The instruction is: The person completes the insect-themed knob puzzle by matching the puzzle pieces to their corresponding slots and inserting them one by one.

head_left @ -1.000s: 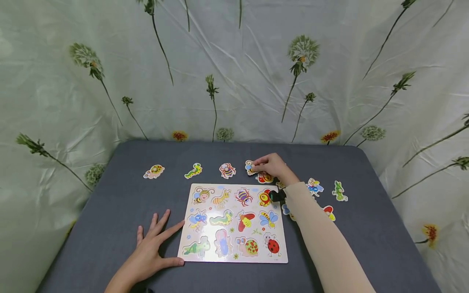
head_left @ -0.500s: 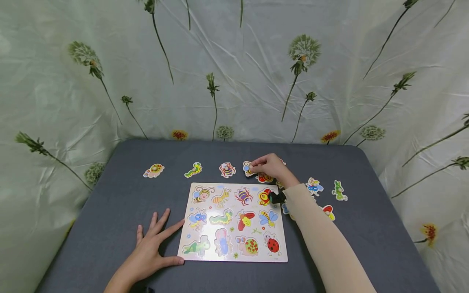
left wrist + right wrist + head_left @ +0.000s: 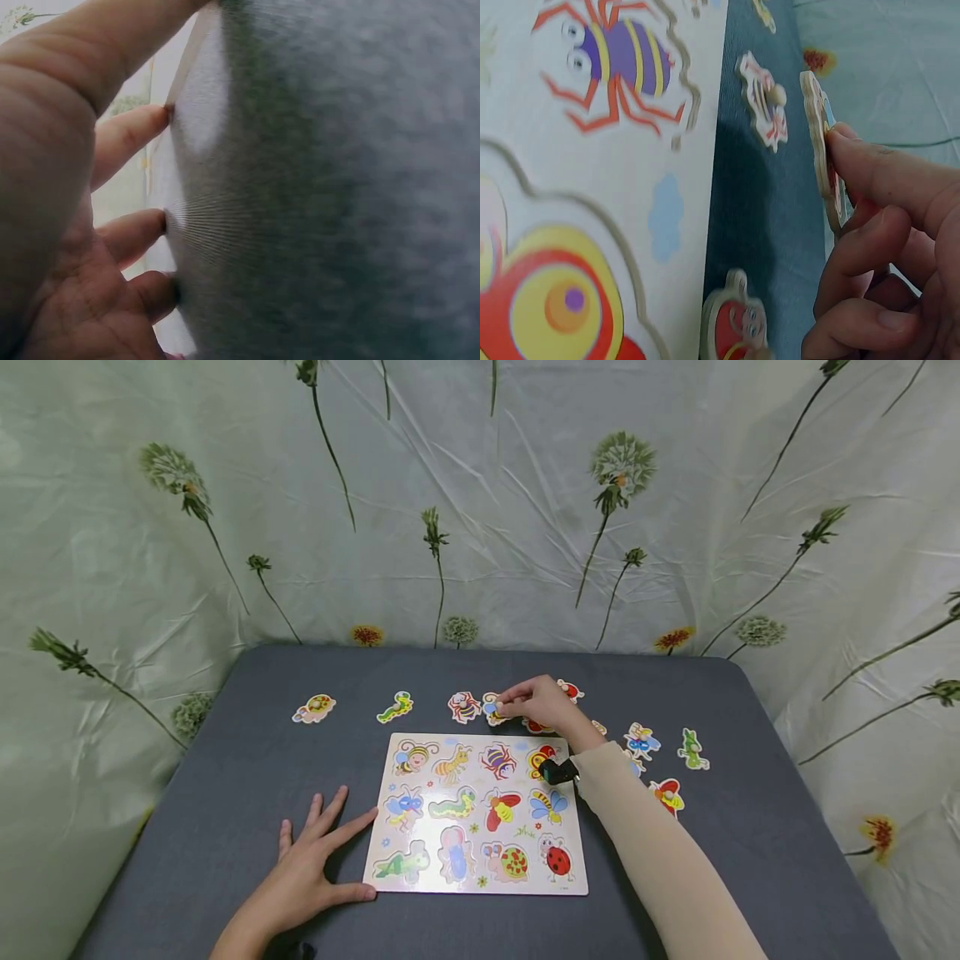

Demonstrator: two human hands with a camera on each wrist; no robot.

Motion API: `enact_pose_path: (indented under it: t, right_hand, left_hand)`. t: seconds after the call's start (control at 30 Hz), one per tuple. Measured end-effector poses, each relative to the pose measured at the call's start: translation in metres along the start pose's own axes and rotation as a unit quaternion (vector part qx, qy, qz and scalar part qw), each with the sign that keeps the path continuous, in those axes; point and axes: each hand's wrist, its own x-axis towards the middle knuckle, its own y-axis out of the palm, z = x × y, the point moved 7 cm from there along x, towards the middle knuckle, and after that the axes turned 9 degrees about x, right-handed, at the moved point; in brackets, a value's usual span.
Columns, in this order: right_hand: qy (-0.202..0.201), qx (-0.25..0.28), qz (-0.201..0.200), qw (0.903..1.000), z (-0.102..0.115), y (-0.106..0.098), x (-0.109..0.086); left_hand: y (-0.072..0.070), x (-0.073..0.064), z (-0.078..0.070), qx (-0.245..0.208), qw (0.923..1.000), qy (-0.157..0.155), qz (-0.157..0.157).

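Note:
My right hand [image 3: 543, 703] pinches a bee puzzle piece [image 3: 491, 708] by its small knob, just beyond the board's far edge. In the right wrist view the piece [image 3: 817, 150] is tilted nearly edge-on between thumb and fingers. Immediately left of it lies a spider piece [image 3: 464, 707] with a round knob. A wooden insect puzzle board [image 3: 435, 889], with pictured recesses, lies flat on the table. Spread fingers of my left hand [image 3: 303, 877] rest on the cloth, the index fingertip and thumb at the board's left edge. The left wrist view shows fingertips [image 3: 161, 220] pressing the cloth.
A snail piece [image 3: 314, 709] and a caterpillar piece [image 3: 395, 707] lie farther left. Under and beside the right arm are several more pieces, among them a grasshopper [image 3: 693, 750] and a red-winged insect [image 3: 667, 796]. A flowered curtain [image 3: 510, 527] hangs behind the grey table [image 3: 247, 735].
My right hand has moved left with the bee piece, from above the red butterfly piece to beside the spider piece. The left hand has stayed at the board's edge.

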Motion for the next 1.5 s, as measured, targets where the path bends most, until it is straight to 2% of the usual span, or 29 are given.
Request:
enact_pose_path:
  t: [0.2,0.43,0.7,0.87,1.07,1.3,1.5]
  right_hand:
    - [0.004,0.025,0.025,0.9994,0.005,0.011,-0.004]
    - [-0.028,0.007,0.028,0.9992,0.012,0.019,-0.010]
    - [-0.030,0.034,0.032,0.9985,0.021,0.041,-0.015]
    - [-0.031,0.036,0.030,0.9984,0.022,0.056,-0.016]
    - [-0.023,0.063,0.032,0.9972,0.022,0.073,-0.017]
    - [-0.046,0.050,0.038,0.9970,0.025,0.091,-0.015]
    - [-0.043,0.058,0.046,0.9963,0.026,0.107,-0.013]
  left_hand:
    - [-0.005,0.005,-0.007,0.047,0.9986,-0.009,0.023]
    - [-0.005,0.008,-0.010,0.067,0.9971,-0.014,0.033]
    - [-0.006,0.004,-0.009,0.071,0.9973,-0.007,0.017]
    - [-0.005,0.004,-0.008,0.064,0.9977,-0.010,0.018]
    - [-0.005,0.004,-0.008,0.068,0.9975,-0.011,0.018]
    - [-0.006,0.003,-0.008,0.065,0.9977,-0.010,0.017]
    - [-0.006,0.003,-0.008,0.064,0.9978,-0.007,0.016]
